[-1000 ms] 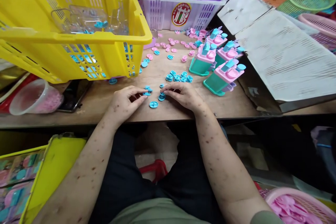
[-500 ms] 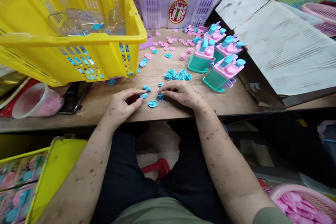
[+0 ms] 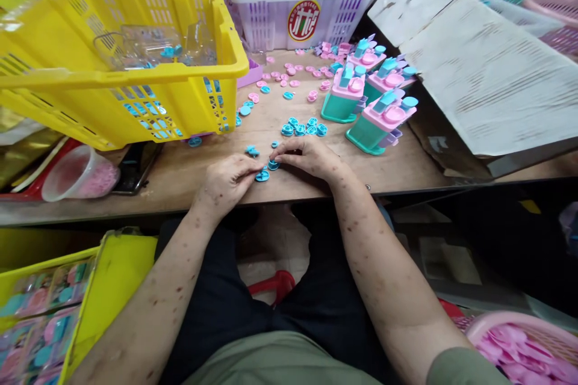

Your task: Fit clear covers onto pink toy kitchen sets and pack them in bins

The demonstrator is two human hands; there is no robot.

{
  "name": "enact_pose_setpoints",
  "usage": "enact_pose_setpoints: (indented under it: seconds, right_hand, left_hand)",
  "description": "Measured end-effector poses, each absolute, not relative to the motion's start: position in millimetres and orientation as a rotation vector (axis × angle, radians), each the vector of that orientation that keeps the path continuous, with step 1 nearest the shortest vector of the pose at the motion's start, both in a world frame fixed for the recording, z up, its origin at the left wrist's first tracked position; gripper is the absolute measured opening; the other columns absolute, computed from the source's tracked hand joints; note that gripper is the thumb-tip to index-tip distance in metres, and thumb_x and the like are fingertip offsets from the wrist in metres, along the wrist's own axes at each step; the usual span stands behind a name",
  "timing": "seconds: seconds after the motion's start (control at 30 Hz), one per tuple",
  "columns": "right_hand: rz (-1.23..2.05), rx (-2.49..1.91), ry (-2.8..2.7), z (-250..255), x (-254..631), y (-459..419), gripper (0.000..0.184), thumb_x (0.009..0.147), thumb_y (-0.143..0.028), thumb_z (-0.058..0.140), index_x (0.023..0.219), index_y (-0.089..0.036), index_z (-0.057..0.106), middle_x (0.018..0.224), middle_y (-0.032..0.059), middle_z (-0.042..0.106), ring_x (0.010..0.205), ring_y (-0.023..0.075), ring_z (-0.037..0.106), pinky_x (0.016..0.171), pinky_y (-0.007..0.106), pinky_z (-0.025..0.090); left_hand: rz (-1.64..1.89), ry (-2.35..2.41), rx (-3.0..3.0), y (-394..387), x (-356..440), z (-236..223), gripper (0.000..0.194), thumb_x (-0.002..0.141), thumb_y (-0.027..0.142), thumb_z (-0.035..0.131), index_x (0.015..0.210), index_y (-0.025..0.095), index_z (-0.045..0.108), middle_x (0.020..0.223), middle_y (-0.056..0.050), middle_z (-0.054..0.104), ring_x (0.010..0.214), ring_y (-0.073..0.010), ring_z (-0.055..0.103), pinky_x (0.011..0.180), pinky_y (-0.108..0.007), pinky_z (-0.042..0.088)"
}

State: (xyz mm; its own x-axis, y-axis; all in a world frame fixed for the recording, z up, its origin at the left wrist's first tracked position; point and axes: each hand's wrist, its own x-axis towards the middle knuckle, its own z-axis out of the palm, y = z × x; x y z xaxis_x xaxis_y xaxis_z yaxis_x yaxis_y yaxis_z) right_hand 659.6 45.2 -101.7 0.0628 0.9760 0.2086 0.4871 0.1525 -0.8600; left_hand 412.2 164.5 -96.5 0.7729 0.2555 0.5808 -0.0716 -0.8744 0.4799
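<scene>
My left hand point(image 3: 232, 183) is closed in a pinch, fingertips at a small blue plastic piece, partly hidden by the fingers, right over a round blue plastic disc point(image 3: 262, 176) lying on the table. Just to its right, my right hand point(image 3: 309, 157) has thumb and fingers closed on another round blue disc point(image 3: 273, 165). A tiny blue disc point(image 3: 274, 144) lies beyond the right fingertips, and a blue odd-shaped piece point(image 3: 251, 150) beyond the left ones. Farther back sits a cluster of round blue pieces point(image 3: 300, 129).
A yellow basket point(image 3: 171, 78) stands at left, a tub of pink bits point(image 3: 81, 174) before it. Several green-and-pink toy assemblies point(image 3: 380, 120) stand at right, beside a white-topped box point(image 3: 492, 84). Pink discs point(image 3: 293, 83) are scattered behind, before a white crate point(image 3: 266, 18).
My left hand has moved right, from beside the blue disc to over it, with a small blue piece at its fingertips. My right hand stays nearly in place. The view has shifted slightly.
</scene>
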Motion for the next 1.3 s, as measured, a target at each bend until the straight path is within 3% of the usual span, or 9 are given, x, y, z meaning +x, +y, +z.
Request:
enact_pose_setpoints:
  seconds: [0.2, 0.43, 0.63, 0.77, 0.87, 1.07, 1.3]
  right_hand:
    - [0.791, -1.504, -1.532, -97.8, 659.9, 50.5, 0.014, 0.096, -0.03, 0.081, 0.102, -0.021, 0.09, 0.101, 0.0044, 0.087, 0.098, 0.0229, 0.079, 0.09, 0.031, 0.06]
    - [0.657, -1.481, -1.555, -99.6, 654.3, 44.7, 0.014, 0.098, -0.029, 0.075, 0.102, -0.02, 0.085, 0.099, 0.004, 0.083, 0.095, 0.0213, 0.075, 0.09, 0.031, 0.055]
    - [0.645, -1.469, -1.544, -101.5, 653.0, 40.3, 0.017, 0.1, -0.031, 0.072, 0.102, -0.018, 0.081, 0.09, 0.0036, 0.078, 0.08, 0.0186, 0.07, 0.076, 0.029, 0.052]
    - [0.63, -1.452, -1.545, -100.4, 653.8, 41.0, 0.017, 0.099, -0.032, 0.073, 0.102, -0.018, 0.083, 0.094, 0.0045, 0.08, 0.086, 0.02, 0.072, 0.079, 0.03, 0.053]
    - [0.641, -1.475, -1.532, -99.9, 655.5, 44.3, 0.016, 0.096, -0.032, 0.076, 0.101, -0.019, 0.085, 0.097, 0.0052, 0.082, 0.089, 0.021, 0.073, 0.083, 0.03, 0.055]
    - [0.734, -1.48, -1.501, -98.5, 657.0, 47.6, 0.014, 0.094, -0.029, 0.078, 0.1, -0.019, 0.086, 0.094, 0.0046, 0.083, 0.088, 0.0204, 0.074, 0.083, 0.031, 0.057]
    - [0.688, -1.452, -1.502, -100.4, 653.8, 44.4, 0.011, 0.097, -0.026, 0.076, 0.101, -0.02, 0.085, 0.1, 0.0043, 0.084, 0.094, 0.021, 0.075, 0.088, 0.031, 0.056]
  left_hand:
    - [0.886, 0.128, 2.667, 158.5, 412.3, -99.6, 0.016, 0.108, 0.018, 0.066, 0.111, 0.021, 0.082, 0.109, -0.006, 0.084, 0.099, -0.0207, 0.081, 0.09, -0.031, 0.066]
    - [0.894, 0.125, 2.753, 142.6, 414.1, -104.6, 0.015, 0.108, 0.017, 0.067, 0.118, 0.019, 0.078, 0.115, -0.01, 0.081, 0.109, -0.0237, 0.078, 0.101, -0.037, 0.065]
    - [1.011, 0.369, 2.411, 143.7, 412.9, -104.7, 0.005, 0.105, 0.024, 0.076, 0.104, 0.022, 0.081, 0.106, -0.005, 0.08, 0.1, -0.0197, 0.079, 0.093, -0.034, 0.068]
    - [1.033, 0.47, 2.209, 143.9, 410.9, -102.3, 0.011, 0.105, 0.031, 0.076, 0.106, 0.021, 0.081, 0.126, -0.009, 0.083, 0.116, -0.023, 0.081, 0.098, -0.038, 0.069]
    - [0.997, 0.461, 2.249, 142.2, 410.5, -101.6, 0.009, 0.105, 0.028, 0.076, 0.107, 0.021, 0.082, 0.118, -0.007, 0.087, 0.112, -0.0226, 0.083, 0.106, -0.041, 0.067]
    - [0.948, 0.433, 2.37, 141.2, 409.6, -99.6, 0.01, 0.103, 0.03, 0.078, 0.102, 0.023, 0.085, 0.11, -0.005, 0.088, 0.104, -0.0214, 0.083, 0.102, -0.039, 0.067]
    - [0.923, 0.572, 2.083, 147.5, 406.6, -99.7, 0.018, 0.096, 0.038, 0.086, 0.102, 0.021, 0.086, 0.109, -0.007, 0.088, 0.101, -0.022, 0.084, 0.092, -0.035, 0.069]
